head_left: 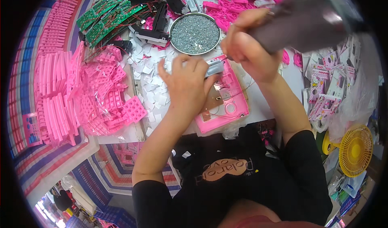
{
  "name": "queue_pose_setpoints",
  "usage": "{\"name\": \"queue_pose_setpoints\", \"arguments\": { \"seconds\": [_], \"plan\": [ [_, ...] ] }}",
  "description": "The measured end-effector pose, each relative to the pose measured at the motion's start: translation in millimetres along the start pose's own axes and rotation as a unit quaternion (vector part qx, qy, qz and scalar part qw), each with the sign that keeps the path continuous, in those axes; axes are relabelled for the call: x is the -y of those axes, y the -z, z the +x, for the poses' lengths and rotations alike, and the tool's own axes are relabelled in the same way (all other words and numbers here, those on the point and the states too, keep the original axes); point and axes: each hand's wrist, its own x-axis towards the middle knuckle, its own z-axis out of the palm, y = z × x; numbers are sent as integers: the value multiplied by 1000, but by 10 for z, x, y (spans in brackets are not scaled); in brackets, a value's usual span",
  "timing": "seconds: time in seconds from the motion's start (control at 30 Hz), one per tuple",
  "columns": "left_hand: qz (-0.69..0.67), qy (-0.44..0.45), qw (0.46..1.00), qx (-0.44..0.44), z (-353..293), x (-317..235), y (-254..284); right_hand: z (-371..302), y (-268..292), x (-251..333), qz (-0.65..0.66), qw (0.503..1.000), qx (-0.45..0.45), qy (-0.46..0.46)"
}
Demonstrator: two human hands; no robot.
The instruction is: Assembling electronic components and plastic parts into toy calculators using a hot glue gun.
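A pink plastic housing [235, 92] lies in front of me, its inside facing up, with a brown board [213, 102] and thin wires in it. My left hand [186, 80] is closed around a grey plastic part [214, 68] at the housing's far left. My right hand [252, 46] grips a dark power screwdriver [303, 23], blurred by motion and reaching to the upper right. Its tip is down by the housing's far edge, partly hidden behind my fingers. Just beyond my hands stands a round metal dish [195, 33] full of small screws.
Pink keypad-like parts [105, 90] in clear plastic and stacked pink panels [56, 110] fill the left. Green circuit boards [109, 19] lie at the far left, pink pieces [238, 9] at the back. Printed cards [327, 86] and a yellow fan [355, 150] are at right. White scraps [151, 90] litter the table.
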Motion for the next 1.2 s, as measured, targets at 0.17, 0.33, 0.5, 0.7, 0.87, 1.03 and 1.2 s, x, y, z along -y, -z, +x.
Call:
{"name": "queue_pose_setpoints", "arguments": {
  "seconds": [0.17, 0.33, 0.5, 0.7, 0.87, 1.03, 1.2],
  "plan": [
    [-21, 12, 1000, 19, -50, 36, -28, 21, -105, -223, -47, 997, -49, -44],
    [-35, 16, 999, 27, -43, 47, -52, -42, -146, -313, -102, 994, -28, -33],
    [-76, -11, 996, 52, 76, 76, -56, -29, -102, -365, -136, 991, -1, -18],
    [-137, -23, 988, 64, 17, 210, 453, 343, 419, 38, -58, 995, 24, -76],
    [-145, 109, 983, -34, -828, 389, 1773, -338, 1760, 763, -615, 706, 98, -337],
    [-163, 452, 862, 161, -2176, 875, 2735, -848, 1857, 500, -680, 680, 167, -216],
    [12, 239, 962, 135, -1908, 388, 2231, -673, 1696, 508, -635, 742, 61, -208]
  ]
}}
